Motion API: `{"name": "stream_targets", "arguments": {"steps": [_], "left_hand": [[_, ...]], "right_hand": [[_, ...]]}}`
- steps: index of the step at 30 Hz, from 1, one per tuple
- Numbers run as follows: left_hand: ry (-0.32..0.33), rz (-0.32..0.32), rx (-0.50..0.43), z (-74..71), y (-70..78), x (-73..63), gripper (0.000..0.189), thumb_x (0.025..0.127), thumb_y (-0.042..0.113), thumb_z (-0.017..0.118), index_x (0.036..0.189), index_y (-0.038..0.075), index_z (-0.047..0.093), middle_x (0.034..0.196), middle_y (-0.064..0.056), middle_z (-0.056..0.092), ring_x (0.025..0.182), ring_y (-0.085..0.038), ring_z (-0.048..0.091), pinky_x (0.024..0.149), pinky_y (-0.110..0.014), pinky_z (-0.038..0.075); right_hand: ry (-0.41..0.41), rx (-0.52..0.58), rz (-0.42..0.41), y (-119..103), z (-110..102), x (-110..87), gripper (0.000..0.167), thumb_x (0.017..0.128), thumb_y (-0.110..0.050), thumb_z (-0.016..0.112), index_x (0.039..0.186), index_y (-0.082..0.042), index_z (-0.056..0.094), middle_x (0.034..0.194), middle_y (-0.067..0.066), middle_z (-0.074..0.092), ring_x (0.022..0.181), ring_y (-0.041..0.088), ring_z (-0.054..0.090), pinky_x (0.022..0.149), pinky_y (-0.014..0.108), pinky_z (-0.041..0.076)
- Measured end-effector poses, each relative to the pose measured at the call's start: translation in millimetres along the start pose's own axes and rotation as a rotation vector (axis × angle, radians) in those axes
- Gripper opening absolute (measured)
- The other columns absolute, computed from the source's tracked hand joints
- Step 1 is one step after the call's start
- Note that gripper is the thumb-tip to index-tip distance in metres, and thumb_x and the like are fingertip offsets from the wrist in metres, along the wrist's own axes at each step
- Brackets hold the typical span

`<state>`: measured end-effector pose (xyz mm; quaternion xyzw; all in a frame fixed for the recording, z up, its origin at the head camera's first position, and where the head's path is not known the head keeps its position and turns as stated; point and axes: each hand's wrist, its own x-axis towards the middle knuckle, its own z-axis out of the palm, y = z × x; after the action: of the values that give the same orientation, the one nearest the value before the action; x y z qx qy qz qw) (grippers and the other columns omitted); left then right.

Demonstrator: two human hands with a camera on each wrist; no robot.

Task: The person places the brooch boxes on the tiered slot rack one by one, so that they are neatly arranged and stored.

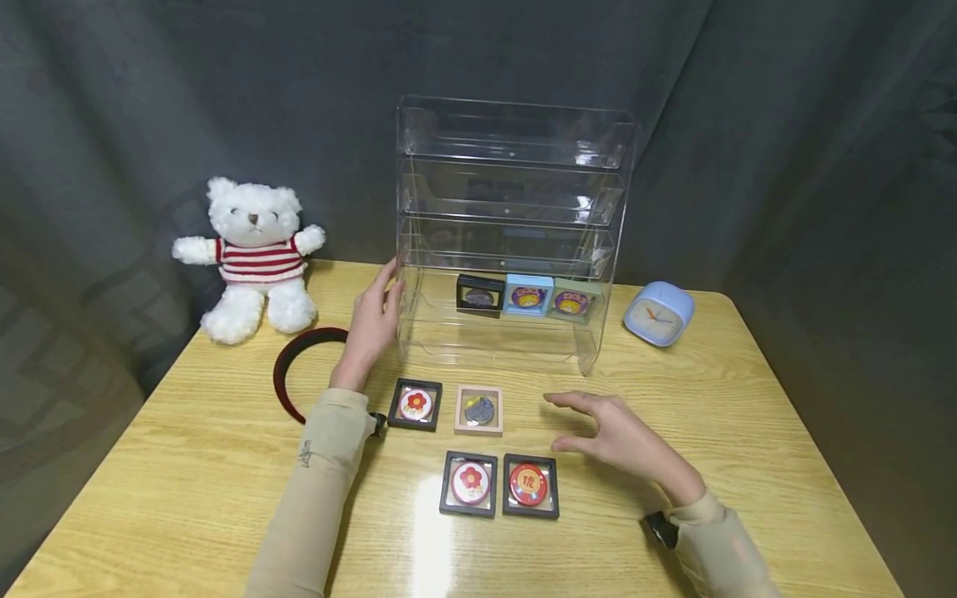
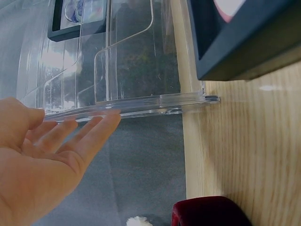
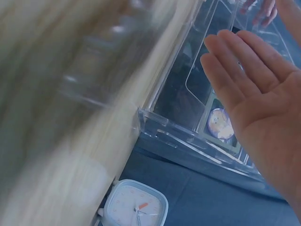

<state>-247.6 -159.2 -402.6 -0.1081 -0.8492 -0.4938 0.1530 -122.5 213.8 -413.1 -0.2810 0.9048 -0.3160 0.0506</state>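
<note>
Your left hand (image 1: 372, 322), fingers extended, touches clear rack (image 1: 512, 160); shoving could topple framed badges (image 1: 528, 296) to its right. Right hand (image 1: 619, 436): outstretched, empty.

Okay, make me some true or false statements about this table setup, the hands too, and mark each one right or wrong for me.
1. Three framed badges stand in the clear rack. True.
2. The right hand is gripping a badge frame. False: it holds nothing, above the table.
3. The left hand is at the rack's left side. True.
4. The white bear is right of the rack in the head view. False: it is on the left.
5. The clock is inside the rack. False: it is on the table, right of the rack.
</note>
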Motion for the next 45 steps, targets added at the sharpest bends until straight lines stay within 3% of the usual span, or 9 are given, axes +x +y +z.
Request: {"name": "stream_targets", "arguments": {"steps": [16,31,40,45], "left_hand": [[0.0,-0.002,0.002,0.0,1.2,0.1,0.048,0.116,0.012,0.045,0.164,0.004,0.042,0.159,-0.023,0.05,0.132,-0.047,0.06,0.109,-0.057,0.049],[-0.004,0.004,-0.001,0.7,1.8,-0.2,0.049,0.116,0.011,0.045,0.164,0.002,0.041,0.16,-0.023,0.049,0.135,-0.047,0.058,0.111,-0.056,0.047],[-0.002,-0.003,-0.008,0.2,1.4,-0.3,0.048,0.116,0.011,0.044,0.164,0.003,0.041,0.161,-0.023,0.049,0.135,-0.047,0.058,0.111,-0.056,0.047],[0.002,0.001,-0.005,0.2,1.6,-0.4,0.048,0.116,0.011,0.045,0.164,0.002,0.042,0.161,-0.022,0.048,0.136,-0.047,0.057,0.112,-0.055,0.047]], "right_hand": [[-0.191,0.068,0.013,-9.8,12.3,-13.3,0.067,0.09,-0.035,0.088,0.141,0.004,0.066,0.139,0.016,0.069,0.131,0.039,0.063,0.108,0.055,0.05],[-0.229,0.044,0.027,-15.3,19.1,-21.6,0.065,0.089,-0.039,0.088,0.138,0.0,0.07,0.136,0.011,0.072,0.129,0.032,0.065,0.109,0.054,0.049],[-0.241,0.048,0.0,-17.7,22.9,-23.0,0.065,0.089,-0.036,0.09,0.139,0.001,0.069,0.132,0.01,0.072,0.116,0.019,0.069,0.099,0.04,0.057],[-0.242,0.029,-0.011,-20.1,23.9,-24.9,0.067,0.087,-0.036,0.091,0.139,0.0,0.068,0.131,0.008,0.071,0.115,0.019,0.067,0.101,0.044,0.056]]}}
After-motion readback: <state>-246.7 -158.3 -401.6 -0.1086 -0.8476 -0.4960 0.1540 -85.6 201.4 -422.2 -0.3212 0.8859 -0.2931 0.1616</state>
